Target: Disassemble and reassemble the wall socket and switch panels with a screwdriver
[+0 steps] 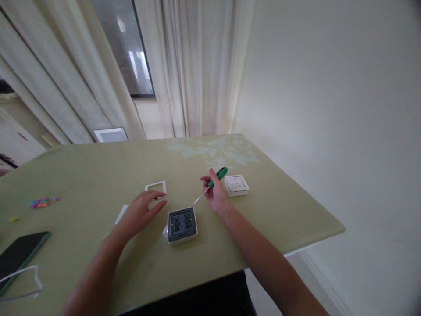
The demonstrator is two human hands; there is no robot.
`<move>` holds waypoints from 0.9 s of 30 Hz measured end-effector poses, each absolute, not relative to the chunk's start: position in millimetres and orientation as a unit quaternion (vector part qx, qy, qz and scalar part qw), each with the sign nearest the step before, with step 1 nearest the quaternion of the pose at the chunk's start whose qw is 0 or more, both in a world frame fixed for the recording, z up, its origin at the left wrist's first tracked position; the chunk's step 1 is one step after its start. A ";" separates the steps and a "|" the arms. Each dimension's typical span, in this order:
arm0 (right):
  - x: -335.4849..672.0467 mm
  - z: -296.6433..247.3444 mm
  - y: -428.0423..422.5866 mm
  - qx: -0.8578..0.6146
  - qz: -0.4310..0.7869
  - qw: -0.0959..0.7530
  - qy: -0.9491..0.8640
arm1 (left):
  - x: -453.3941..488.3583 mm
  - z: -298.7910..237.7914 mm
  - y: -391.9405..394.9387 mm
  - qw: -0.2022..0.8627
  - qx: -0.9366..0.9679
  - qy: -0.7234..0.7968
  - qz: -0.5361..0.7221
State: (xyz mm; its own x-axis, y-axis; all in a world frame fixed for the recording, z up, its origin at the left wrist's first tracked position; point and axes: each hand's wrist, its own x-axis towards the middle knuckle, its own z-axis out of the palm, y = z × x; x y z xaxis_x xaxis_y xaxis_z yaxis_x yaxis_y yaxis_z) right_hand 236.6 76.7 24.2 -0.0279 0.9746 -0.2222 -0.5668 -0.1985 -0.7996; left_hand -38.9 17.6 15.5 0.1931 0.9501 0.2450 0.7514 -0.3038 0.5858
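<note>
My right hand is closed around a screwdriver with a green handle. Its thin metal shaft points down and left, with the tip near the upper right corner of a wall socket. That socket lies on the table with its dark grey inner face up inside a white box. My left hand hovers over the table to the left of it, fingers apart and holding nothing. Just beyond those fingers lies a white square frame. A second, white-faced socket sits to the right of my right hand.
A green cloth covers the table. Partly under my left wrist is a flat white piece. On the left lie a dark tablet-like device, a white cable-like loop and small colourful pieces. A wall borders the right side.
</note>
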 end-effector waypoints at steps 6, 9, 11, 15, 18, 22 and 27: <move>240.8 24.7 78.8 -0.392 0.689 0.547 -0.268 | -94.9 -12.3 -22.3 0.015 0.762 0.630 0.150; 237.8 24.8 78.0 -0.384 0.697 0.545 -0.263 | -86.1 -16.4 -48.6 0.015 0.763 0.618 0.191; 236.1 25.1 77.4 -0.374 0.703 0.547 -0.259 | -69.4 -6.5 -60.3 0.031 0.761 0.606 0.229; 235.7 25.0 77.4 -0.357 0.710 0.549 -0.258 | -21.4 24.8 -63.8 0.086 0.777 0.539 0.314; 237.5 22.2 79.8 -0.356 0.706 0.553 -0.261 | 11.8 34.6 -53.3 0.133 0.819 0.473 0.296; 240.8 16.5 84.7 -0.355 0.701 0.557 -0.268 | 29.4 25.5 -37.9 0.144 0.843 0.442 0.270; 240.2 13.7 85.4 -0.316 0.723 0.550 -0.275 | 24.1 16.9 -33.9 0.127 0.835 0.452 0.287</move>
